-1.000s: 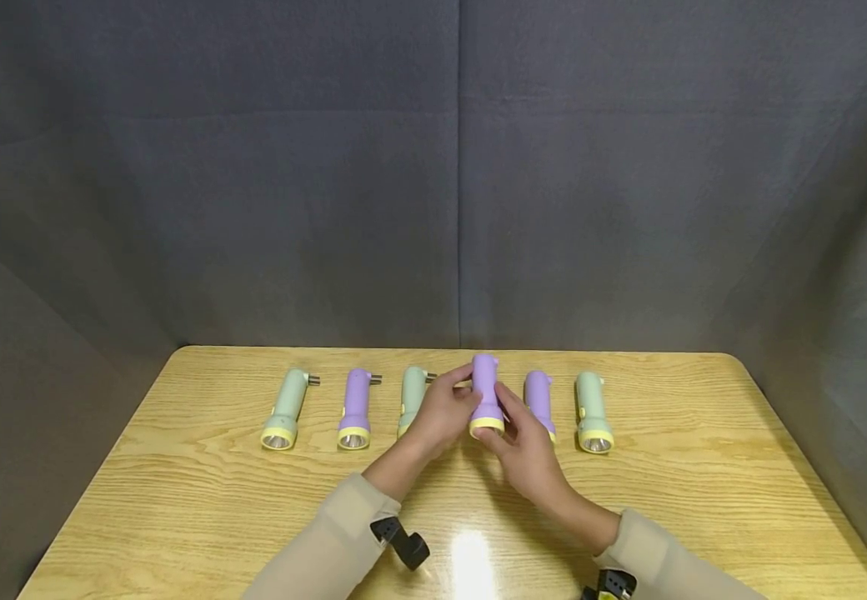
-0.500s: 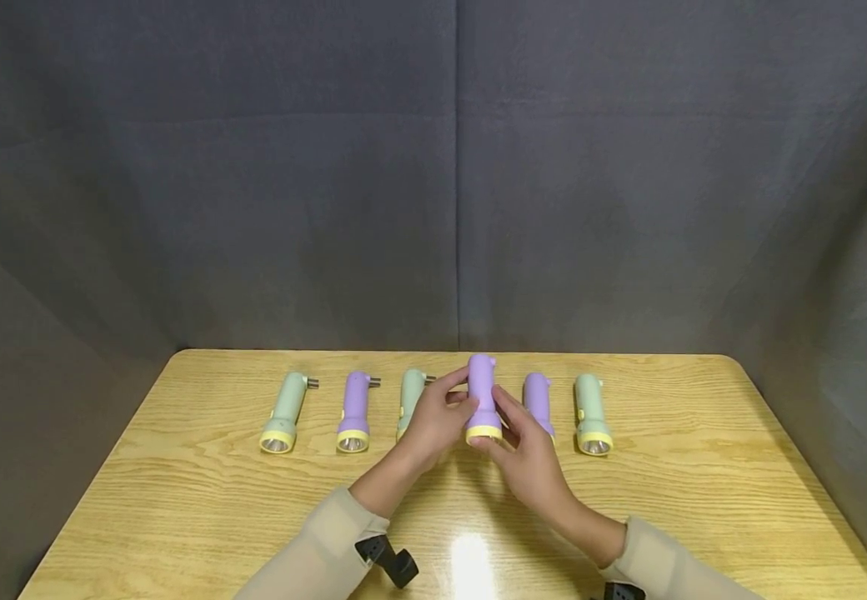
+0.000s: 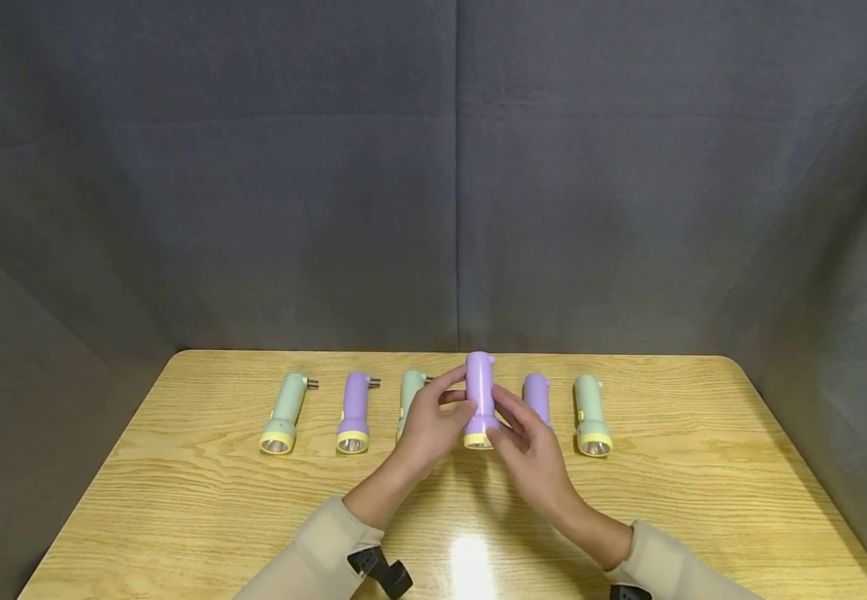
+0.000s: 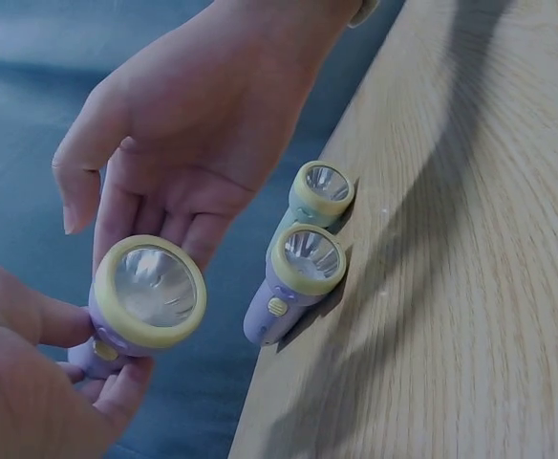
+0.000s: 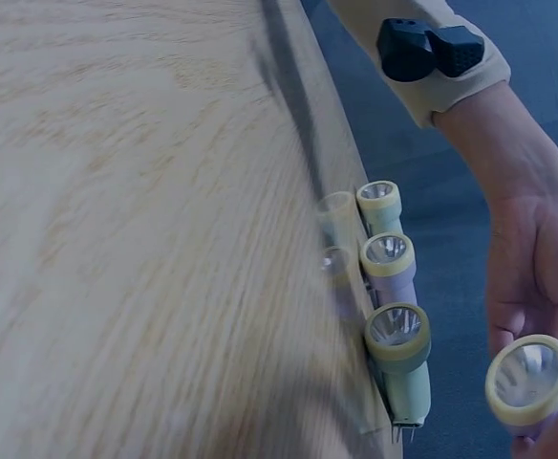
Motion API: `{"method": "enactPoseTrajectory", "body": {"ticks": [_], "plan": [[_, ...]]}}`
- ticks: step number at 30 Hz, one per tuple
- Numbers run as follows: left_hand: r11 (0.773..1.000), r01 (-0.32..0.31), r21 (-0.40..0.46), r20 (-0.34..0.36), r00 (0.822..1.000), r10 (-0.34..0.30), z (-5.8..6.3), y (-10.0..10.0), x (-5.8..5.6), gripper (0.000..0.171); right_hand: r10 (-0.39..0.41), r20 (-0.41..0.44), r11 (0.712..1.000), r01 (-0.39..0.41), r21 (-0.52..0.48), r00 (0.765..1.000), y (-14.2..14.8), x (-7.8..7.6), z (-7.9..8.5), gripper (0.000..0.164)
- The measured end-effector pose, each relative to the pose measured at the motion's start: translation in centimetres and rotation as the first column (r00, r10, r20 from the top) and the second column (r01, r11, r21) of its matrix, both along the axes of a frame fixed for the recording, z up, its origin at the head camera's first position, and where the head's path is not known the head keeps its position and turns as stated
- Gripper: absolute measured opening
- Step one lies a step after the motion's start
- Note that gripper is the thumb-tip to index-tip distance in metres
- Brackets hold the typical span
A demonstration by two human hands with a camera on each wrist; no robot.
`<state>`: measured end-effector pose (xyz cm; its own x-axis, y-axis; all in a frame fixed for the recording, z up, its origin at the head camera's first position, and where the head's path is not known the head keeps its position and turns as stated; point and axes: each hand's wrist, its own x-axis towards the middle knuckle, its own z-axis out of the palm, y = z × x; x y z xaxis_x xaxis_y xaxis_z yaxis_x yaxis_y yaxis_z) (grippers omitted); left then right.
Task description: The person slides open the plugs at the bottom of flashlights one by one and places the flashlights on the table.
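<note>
A purple flashlight [image 3: 480,387] with a yellow rim is held upright above the middle of the table, lens end down. My left hand [image 3: 426,421] pinches its body between thumb and fingers, as the left wrist view also shows near the yellow switch [image 4: 105,350]. On the other side is my right hand [image 3: 534,458], its fingers resting along the body. The right thumb stands away from the lens rim in the left wrist view. Behind my right hand lies another purple flashlight [image 3: 536,393], partly hidden. A green flashlight [image 3: 408,392] is partly covered by my left hand.
Along the far side of the wooden table [image 3: 201,517] lie more flashlights in a row: a green one [image 3: 286,412] and a purple one [image 3: 354,408] on the left with plug prongs out, and a green one [image 3: 591,412] at right. A grey curtain [image 3: 291,208] hangs behind.
The right thumb has come up off the lens rim to the flashlight's lower side. The flashlight and both hands have shifted slightly left. The flashlights in the row have not moved.
</note>
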<state>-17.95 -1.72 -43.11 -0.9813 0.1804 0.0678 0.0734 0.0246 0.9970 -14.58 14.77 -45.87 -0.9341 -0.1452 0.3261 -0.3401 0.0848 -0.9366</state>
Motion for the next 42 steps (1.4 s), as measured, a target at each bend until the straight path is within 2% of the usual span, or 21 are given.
{"method": "enactPoseTrajectory", "body": {"ticks": [7,13,16,20,24,29,36,42], "plan": [[0.999,-0.021,0.046,-0.027,0.999,0.022,0.0,-0.2,0.0,0.053,-0.028,0.037,0.996,0.031,-0.083,0.999,-0.1,-0.3,0.8,0.046],[0.998,-0.002,0.070,-0.043,0.999,0.005,-0.2,-0.3,0.2,0.057,-0.069,0.053,0.994,0.073,-0.078,0.996,0.1,-0.8,1.1,0.044],[0.997,0.015,0.073,-0.078,0.997,-0.009,-0.3,-0.3,0.3,0.059,-0.084,0.055,0.994,0.087,-0.069,0.995,0.2,-0.9,1.4,0.044],[0.998,0.033,0.051,-0.126,0.992,-0.026,-0.4,-0.3,0.6,0.061,-0.096,0.091,0.992,0.103,-0.068,0.991,0.3,-1.0,1.8,0.045],[0.999,0.049,0.016,-0.132,0.990,-0.047,-0.5,-0.3,0.8,0.063,-0.110,0.138,0.990,0.120,-0.069,0.984,0.4,-1.2,2.1,0.045],[0.998,0.070,0.001,-0.146,0.987,-0.069,-0.7,-0.5,1.0,0.063,-0.130,0.152,0.988,0.141,-0.062,0.980,0.3,-1.4,2.0,0.044],[0.997,0.077,-0.004,-0.152,0.985,-0.076,-0.7,-0.8,1.1,0.061,-0.118,0.149,0.992,0.124,-0.035,0.982,0.3,-1.5,1.9,0.040],[0.998,0.068,0.012,-0.142,0.988,-0.065,-1.0,-1.0,1.0,0.056,-0.092,0.129,0.995,0.087,0.039,0.987,0.5,-1.7,2.1,0.039]]}}
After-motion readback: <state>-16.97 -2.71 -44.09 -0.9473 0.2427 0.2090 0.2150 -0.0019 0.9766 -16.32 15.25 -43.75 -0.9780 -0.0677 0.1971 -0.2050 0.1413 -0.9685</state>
